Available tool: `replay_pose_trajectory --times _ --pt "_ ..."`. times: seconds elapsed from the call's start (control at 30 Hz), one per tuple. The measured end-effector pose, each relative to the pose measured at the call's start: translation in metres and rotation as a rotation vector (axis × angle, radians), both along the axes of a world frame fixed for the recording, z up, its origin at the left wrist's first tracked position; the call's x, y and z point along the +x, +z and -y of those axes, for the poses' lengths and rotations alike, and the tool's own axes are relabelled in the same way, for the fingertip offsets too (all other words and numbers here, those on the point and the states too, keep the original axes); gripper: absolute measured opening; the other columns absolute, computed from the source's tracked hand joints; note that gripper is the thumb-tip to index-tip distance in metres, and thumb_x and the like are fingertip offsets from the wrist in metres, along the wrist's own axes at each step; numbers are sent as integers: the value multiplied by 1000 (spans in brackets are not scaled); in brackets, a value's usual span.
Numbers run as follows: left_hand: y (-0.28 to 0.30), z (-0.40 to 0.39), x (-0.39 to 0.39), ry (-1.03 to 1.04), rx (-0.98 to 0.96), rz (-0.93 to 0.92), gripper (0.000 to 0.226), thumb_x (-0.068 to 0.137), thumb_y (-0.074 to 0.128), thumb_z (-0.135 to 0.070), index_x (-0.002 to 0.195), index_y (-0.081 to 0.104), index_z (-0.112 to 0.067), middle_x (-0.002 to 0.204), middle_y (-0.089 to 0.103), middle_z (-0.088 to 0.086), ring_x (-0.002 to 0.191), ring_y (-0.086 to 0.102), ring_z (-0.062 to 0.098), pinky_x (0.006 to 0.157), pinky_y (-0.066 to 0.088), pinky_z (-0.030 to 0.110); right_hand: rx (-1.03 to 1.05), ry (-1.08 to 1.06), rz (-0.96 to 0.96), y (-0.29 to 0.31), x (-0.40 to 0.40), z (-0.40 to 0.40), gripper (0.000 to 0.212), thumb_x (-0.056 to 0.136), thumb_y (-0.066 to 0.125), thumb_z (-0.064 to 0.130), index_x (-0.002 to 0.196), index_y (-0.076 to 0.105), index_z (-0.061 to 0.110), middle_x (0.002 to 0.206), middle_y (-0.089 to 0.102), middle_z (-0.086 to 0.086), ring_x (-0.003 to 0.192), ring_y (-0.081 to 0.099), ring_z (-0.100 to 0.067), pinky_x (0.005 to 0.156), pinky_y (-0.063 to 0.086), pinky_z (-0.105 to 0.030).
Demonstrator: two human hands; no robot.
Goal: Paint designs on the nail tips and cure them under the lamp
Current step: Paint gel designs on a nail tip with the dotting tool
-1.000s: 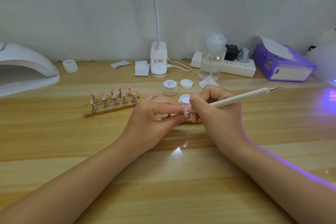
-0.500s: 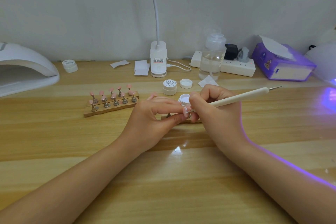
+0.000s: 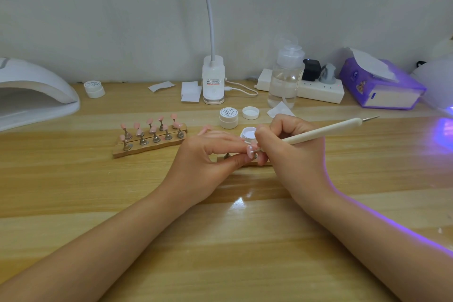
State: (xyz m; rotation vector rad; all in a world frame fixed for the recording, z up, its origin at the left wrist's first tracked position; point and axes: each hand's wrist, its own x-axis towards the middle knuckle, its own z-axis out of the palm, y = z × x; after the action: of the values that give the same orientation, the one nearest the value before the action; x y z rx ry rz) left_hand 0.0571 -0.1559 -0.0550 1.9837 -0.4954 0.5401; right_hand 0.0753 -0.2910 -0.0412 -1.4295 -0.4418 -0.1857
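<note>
My left hand (image 3: pixel 208 154) pinches a pink nail tip (image 3: pixel 250 152) between thumb and forefinger, over a wooden holder strip (image 3: pixel 247 163) that my hands mostly hide. My right hand (image 3: pixel 291 152) grips a cream dotting pen (image 3: pixel 323 131), and its lower point touches the tip, which carries white dots. An open jar of white gel (image 3: pixel 247 134) stands just behind my fingers. A second wooden rack (image 3: pixel 149 141) with several pink tips on metal stands lies to the left. The white curing lamp (image 3: pixel 31 95) sits at the far left.
A closed gel jar (image 3: pixel 228 117) and a loose lid (image 3: pixel 250 113) stand behind the open jar. Further back are a desk lamp base (image 3: pixel 213 81), a clear pump bottle (image 3: pixel 285 78), a power strip (image 3: pixel 318 89), a purple tissue box (image 3: pixel 380 86) and another jar (image 3: pixel 94 88). Violet light glows at the right edge.
Both hands stay almost still on the nail tip; the pen point has shifted only slightly on it.
</note>
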Motion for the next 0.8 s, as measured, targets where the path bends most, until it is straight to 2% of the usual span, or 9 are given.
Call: replay_pose_trajectory --times 0.2,0.33,0.5,0.57,0.63,0.7,0.8 --pt "1 -1 -1 -10 -1 -19 19 72 72 -22 89 67 -28 94 68 -17 87 65 0 101 30 59 4 10 5 0 0 0 30 70 54 -4 46 40 6 38 50 0 39 49 -5 45 41 -13" --pt "1 0 -3 -2 -15 -61 22 70 64 -29 91 66 -34 95 66 -23 87 63 -5 111 22 48 -11 1 3 0 0 0 33 74 54 -10 47 41 3 38 51 1 39 50 -4 46 42 -13" --pt "1 1 -3 0 -27 -59 14 70 65 -27 81 73 -28 95 67 -21 88 63 -5 112 22 34 -2 -5 -14 1 0 1 32 75 53 -11 48 41 1 39 50 -2 39 51 -5 46 43 -14" --pt "0 1 -3 -5 -20 -45 15 71 66 -23 83 74 -21 88 72 -14 88 64 -3 107 28 23 7 -10 -15 1 -1 1 34 75 54 -10 47 41 4 38 50 -1 39 51 -5 46 44 -14" --pt "0 0 -2 -24 -6 -17 16 73 69 -13 88 73 -12 86 72 -5 85 66 3 92 38 13 19 -13 -19 1 -1 1 36 75 56 -7 46 42 9 38 51 0 39 51 -5 46 44 -14" --pt "0 0 -2 -49 -10 -2 15 74 69 -5 88 72 -5 84 71 1 82 66 6 80 45 13 28 -17 -21 1 -1 1 39 76 56 -6 45 43 13 38 51 0 39 50 -6 46 44 -15" --pt "1 0 -2 -56 -20 7 15 74 69 -5 89 72 -7 82 71 -1 78 66 5 76 47 15 38 -14 -30 1 -1 1 37 75 57 -1 44 44 16 39 52 -1 39 51 -7 46 44 -15"
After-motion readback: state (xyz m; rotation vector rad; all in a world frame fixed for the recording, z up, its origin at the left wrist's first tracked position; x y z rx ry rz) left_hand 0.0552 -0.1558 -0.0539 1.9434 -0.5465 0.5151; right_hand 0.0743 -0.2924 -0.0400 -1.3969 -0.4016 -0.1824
